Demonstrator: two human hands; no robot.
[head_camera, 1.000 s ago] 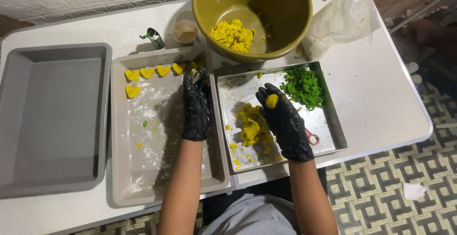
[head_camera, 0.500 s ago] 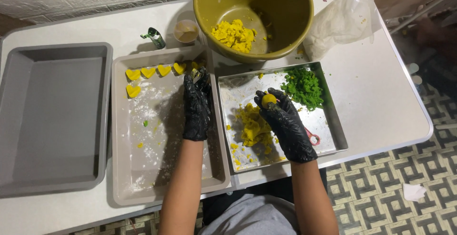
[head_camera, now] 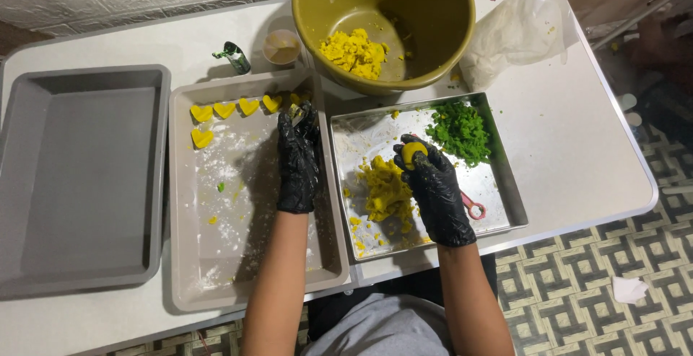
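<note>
My left hand [head_camera: 298, 161], in a black glove, rests over the floured grey tray [head_camera: 216, 255], its fingers closed on a small metal cutter [head_camera: 296, 115] at the tray's far right. Several yellow heart-shaped dough pieces [head_camera: 225, 109] lie along that tray's far edge. My right hand [head_camera: 434, 190], also gloved, holds a small ball of yellow dough [head_camera: 412, 155] at its fingertips above the steel tray [head_camera: 498, 176]. On the steel tray lie a heap of yellow dough [head_camera: 387, 189] and a pile of green dough [head_camera: 459, 131].
A large olive bowl [head_camera: 440, 31] with yellow dough stands at the back. An empty deep grey tray [head_camera: 79, 183] sits at the left. A small cup [head_camera: 281, 46], a green-wrapped item [head_camera: 234, 56], a white plastic bag [head_camera: 520, 31] and a red-handled tool [head_camera: 473, 206] are nearby.
My right hand has turned the yellow dough ball slightly at its fingertips and shifted a little left. My left hand stays in place.
</note>
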